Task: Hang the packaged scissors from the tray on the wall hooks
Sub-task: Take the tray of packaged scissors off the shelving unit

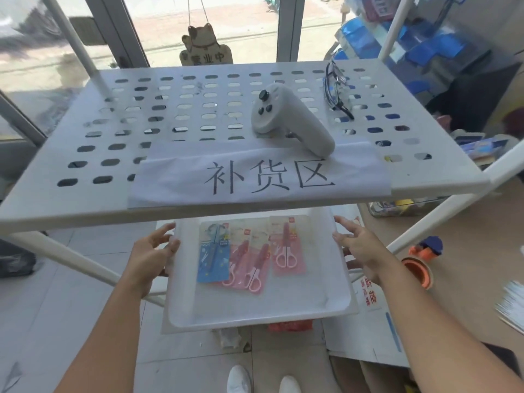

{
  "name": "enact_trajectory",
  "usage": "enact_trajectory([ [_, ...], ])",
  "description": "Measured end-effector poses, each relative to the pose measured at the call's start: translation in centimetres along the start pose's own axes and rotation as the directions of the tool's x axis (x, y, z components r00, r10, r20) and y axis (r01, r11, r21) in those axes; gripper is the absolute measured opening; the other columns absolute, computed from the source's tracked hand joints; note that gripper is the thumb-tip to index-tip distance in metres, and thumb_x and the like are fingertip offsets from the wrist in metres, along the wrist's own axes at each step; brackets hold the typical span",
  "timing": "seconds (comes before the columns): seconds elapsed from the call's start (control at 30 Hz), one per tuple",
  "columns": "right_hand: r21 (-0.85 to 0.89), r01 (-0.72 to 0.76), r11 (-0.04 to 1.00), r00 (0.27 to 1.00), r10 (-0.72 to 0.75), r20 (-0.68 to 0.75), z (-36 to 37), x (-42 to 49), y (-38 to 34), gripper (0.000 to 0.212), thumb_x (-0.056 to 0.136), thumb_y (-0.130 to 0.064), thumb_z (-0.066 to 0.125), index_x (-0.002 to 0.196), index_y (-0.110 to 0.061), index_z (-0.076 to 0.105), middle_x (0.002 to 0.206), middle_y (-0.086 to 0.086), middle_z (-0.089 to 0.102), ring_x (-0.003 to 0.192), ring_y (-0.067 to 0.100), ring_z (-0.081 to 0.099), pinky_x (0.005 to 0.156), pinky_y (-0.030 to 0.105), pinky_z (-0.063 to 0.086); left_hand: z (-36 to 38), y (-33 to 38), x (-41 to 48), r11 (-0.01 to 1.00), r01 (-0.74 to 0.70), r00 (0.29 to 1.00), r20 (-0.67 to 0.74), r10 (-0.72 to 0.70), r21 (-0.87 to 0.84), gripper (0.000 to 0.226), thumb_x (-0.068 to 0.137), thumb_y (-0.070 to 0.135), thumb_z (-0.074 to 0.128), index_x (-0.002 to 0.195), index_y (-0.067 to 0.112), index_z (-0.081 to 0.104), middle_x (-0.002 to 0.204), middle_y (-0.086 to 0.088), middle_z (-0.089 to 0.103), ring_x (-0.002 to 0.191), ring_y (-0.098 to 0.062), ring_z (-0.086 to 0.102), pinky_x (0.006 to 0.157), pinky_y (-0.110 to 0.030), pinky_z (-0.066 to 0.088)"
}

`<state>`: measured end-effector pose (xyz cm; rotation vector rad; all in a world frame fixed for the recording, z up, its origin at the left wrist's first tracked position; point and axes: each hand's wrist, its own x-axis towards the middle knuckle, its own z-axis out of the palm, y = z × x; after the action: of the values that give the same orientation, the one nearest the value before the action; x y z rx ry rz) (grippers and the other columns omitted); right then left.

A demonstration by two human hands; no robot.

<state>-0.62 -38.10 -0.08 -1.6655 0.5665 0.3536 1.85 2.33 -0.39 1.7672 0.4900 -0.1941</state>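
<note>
Lying in tray (pixel 337 296), packaged scissors (pixel 249 253), between left hand (pixel 154 251), right hand (pixel 360 245)

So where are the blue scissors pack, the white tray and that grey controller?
blue scissors pack (pixel 213 258), head view, middle of its card.
white tray (pixel 263 321), head view, near rim.
grey controller (pixel 286 120), head view, on its body.

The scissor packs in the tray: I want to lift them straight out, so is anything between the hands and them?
Partly. The perforated shelf with its paper sign overhangs the tray's far end and the scissor packs' tops. The left hand and right hand are at the tray's sides.
</note>
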Motion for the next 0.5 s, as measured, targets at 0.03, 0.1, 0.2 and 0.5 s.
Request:
enact_trajectory([
  [0.03,0.007,0.011,1.000,1.000,-0.011,0.009,-0.3,-0.3,0.1,0.044,0.102,-0.010,0.057,0.141,-0.031,0.056,0.089,0.013,0.073,0.077,0.027,0.061,0.072,0.041,0.055,-0.1,-0.2,-0.5,1.000,0.001,1.000,0.002,-0.001,-0.007,0.035,0.095,0.008,0.063,0.120,0.032,0.061,0.108,-0.001,0.064,0.076,-0.015,0.064,0.046,-0.031,0.057],
  [0.1,0.029,0.032,0.999,0.999,-0.032,0.020,-0.9,-0.9,0.3,0.045,0.102,-0.009,0.055,0.141,-0.030,0.055,0.086,0.012,0.072,0.079,0.029,0.063,0.070,0.043,0.058,-0.3,-0.3,-1.6,1.000,0.016,1.000,0.025,-0.016,-0.006,0.039,0.095,0.006,0.062,0.121,0.035,0.060,0.111,0.002,0.064,0.081,-0.018,0.066,0.054,-0.036,0.058],
  [0.2,0.052,0.053,0.997,0.998,-0.054,0.021,-1.8,-2.1,0.4,0.042,0.102,-0.009,0.055,0.137,-0.031,0.058,0.078,0.005,0.073,0.072,0.021,0.069,0.060,0.039,0.060,-0.5,-0.5,-3.5,0.998,0.063,0.994,0.088,-0.064,0.006,0.050,0.094,-0.002,0.060,0.127,0.037,0.058,0.115,0.004,0.063,0.091,-0.025,0.068,0.059,-0.040,0.060],
  [0.5,0.008,0.060,0.998,0.982,-0.060,0.178,-2.8,-6.1,2.2,0.043,0.103,-0.004,0.051,0.139,-0.026,0.057,0.093,0.013,0.069,0.083,0.026,0.070,0.063,0.043,0.059,-2.2,-2.8,-12.0,0.977,0.162,0.987,0.013,-0.162,-0.135,0.048,0.093,-0.007,0.056,0.126,0.027,0.063,0.117,-0.006,0.068,0.092,-0.032,0.066,0.068,-0.049,0.058],
])
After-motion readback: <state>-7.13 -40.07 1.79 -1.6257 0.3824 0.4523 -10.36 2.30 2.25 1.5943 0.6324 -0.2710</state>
